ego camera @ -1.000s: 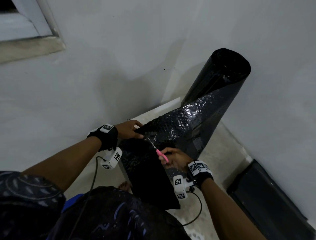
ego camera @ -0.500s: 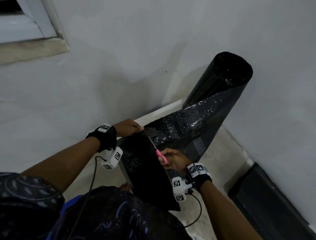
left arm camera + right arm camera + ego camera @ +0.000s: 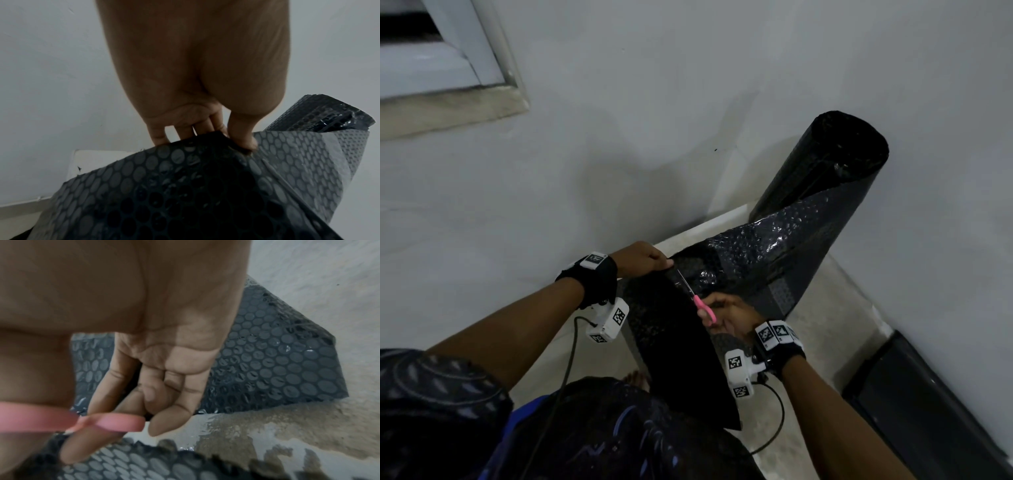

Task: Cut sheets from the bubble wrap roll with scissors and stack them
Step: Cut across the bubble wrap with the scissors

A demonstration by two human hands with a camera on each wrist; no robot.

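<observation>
Bubble wrap roll stands upright in the wall corner, at 2 o'clock from your hands; its loose sheet runs down toward your lap. Your left hand pinches the sheet's top edge at 11 o'clock, thumb over fingers (likely to keep it taut for the blades). Your right hand is closed round the pink-handled scissors, blades pointing toward the left hand. Cut judged nearly through; stacking not begun.
</observation>
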